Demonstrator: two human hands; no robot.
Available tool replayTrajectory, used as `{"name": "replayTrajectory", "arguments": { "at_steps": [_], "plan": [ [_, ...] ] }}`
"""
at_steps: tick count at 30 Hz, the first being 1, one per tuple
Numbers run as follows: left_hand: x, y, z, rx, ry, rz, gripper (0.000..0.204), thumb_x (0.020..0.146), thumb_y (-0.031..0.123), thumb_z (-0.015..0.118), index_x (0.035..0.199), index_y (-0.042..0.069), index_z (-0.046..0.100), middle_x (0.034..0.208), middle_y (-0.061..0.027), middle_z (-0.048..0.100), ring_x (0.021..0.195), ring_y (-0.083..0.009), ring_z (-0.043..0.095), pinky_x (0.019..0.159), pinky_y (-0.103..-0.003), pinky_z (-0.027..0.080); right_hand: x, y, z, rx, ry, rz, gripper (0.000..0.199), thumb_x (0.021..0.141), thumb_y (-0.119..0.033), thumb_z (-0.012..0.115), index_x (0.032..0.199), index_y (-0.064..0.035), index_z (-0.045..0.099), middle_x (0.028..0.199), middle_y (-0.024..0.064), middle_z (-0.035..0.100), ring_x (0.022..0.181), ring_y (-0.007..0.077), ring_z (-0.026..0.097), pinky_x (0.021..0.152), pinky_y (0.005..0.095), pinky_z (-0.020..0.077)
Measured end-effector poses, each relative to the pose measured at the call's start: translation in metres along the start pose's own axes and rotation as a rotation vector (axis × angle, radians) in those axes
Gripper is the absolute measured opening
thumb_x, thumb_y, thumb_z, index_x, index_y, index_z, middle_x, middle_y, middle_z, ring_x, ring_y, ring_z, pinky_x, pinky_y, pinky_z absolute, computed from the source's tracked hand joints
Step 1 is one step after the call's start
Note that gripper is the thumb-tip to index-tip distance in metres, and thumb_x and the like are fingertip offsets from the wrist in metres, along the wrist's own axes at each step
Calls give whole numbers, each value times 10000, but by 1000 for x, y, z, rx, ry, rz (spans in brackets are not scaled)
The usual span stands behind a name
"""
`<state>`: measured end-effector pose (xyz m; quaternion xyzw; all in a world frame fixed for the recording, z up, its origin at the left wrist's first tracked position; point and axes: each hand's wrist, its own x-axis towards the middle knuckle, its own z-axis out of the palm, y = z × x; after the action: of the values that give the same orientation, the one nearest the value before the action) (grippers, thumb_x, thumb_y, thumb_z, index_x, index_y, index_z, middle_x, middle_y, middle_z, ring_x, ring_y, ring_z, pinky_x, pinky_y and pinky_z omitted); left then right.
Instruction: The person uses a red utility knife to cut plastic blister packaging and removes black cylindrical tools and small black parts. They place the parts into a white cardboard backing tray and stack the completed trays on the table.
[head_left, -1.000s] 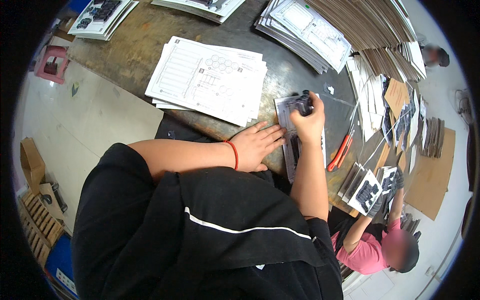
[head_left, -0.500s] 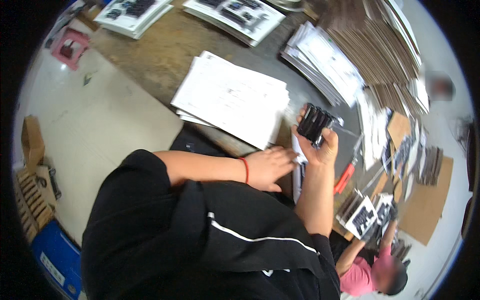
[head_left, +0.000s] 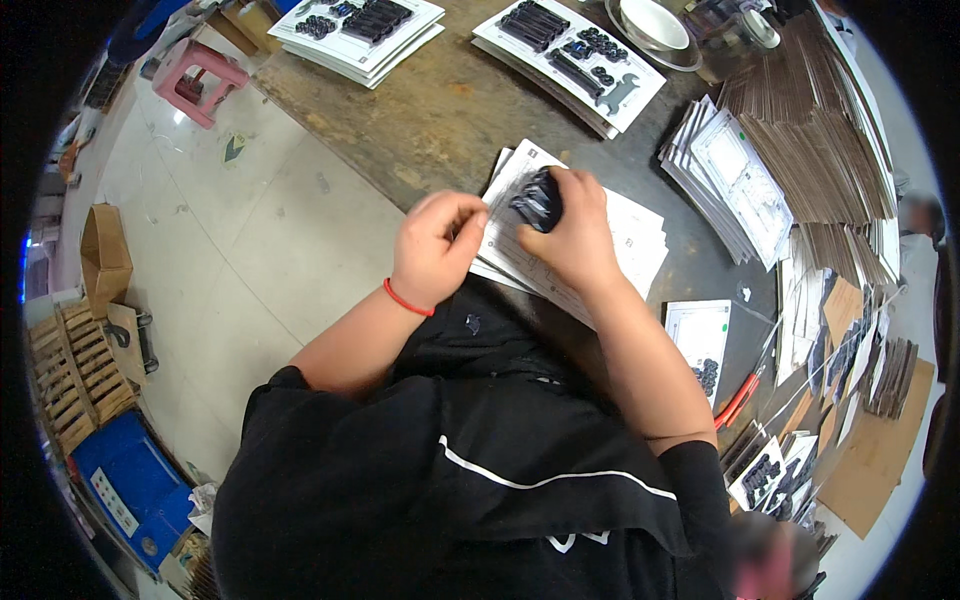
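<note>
My right hand (head_left: 580, 232) grips a bundle of black bolts (head_left: 540, 200), partly hidden by my fingers and blurred. It is over a stack of white printed cards (head_left: 625, 240) at the table's near edge. My left hand (head_left: 435, 245), with a red cord at the wrist, is by the left side of that stack. Its fingers are curled in toward the thumb; whatever may be pinched there is too small to make out.
Packed cards with black bolts and a wrench (head_left: 622, 92) lie on the far table (head_left: 400, 130). Cardboard sheets (head_left: 815, 130) are piled at right, near red-handled pliers (head_left: 738, 400). A pink stool (head_left: 198, 85) stands on the floor; a co-worker (head_left: 765, 560) is at lower right.
My right hand has brought the bolts leftward over the card stack. My left hand has left the table edge, risen to the stack's left side and curled its fingers. The view has shifted.
</note>
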<state>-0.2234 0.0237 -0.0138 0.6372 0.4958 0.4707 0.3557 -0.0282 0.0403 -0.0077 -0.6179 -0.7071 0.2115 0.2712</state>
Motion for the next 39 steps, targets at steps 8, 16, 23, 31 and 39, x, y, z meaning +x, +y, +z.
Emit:
{"name": "replayTrajectory", "arguments": {
  "at_steps": [8, 16, 23, 31, 39],
  "plan": [
    [21, -33, 9, 297, -28, 194, 180, 802, 143, 733, 952, 59, 677, 1145, -139, 626, 1069, -304, 579, 934, -405, 436, -15, 1, 2, -122, -23, -67, 895, 638, -354, 844, 1357, 37, 480, 1349, 193, 478, 1260, 396, 425, 1069, 488, 318],
    [25, -35, 6, 275, -150, 130, 175, 801, 208, 735, 875, 81, 642, 1169, -118, 626, 1086, -319, 574, 958, -420, 416, -22, 4, 6, -162, 45, -207, 854, 700, -359, 805, 1375, 24, 449, 1364, 210, 467, 1247, 401, 438, 1071, 472, 317],
    [26, -35, 10, 312, -103, 152, 191, 813, 225, 725, 930, 89, 661, 1191, -127, 627, 1102, -330, 577, 964, -429, 417, -50, 12, -4, 136, 161, -8, 519, 711, -192, 787, 1141, -6, 563, 1141, 176, 557, 1086, 382, 505, 958, 463, 393],
    [30, -39, 13, 247, -122, 116, 162, 790, 166, 752, 833, 35, 666, 1105, -136, 649, 1016, -305, 624, 884, -397, 476, -65, -20, -2, 83, -1, 313, 420, 758, -169, 788, 1091, 50, 656, 765, 130, 645, 633, 250, 621, 605, 358, 498],
    [29, -43, 15, 266, -127, 109, 198, 753, 244, 788, 792, 85, 676, 1018, -60, 665, 942, -266, 624, 843, -393, 451, -58, -7, -5, 685, -195, 643, 344, 835, -134, 740, 1075, 81, 618, 700, 57, 635, 607, 103, 557, 567, 265, 451]
  ]
}}
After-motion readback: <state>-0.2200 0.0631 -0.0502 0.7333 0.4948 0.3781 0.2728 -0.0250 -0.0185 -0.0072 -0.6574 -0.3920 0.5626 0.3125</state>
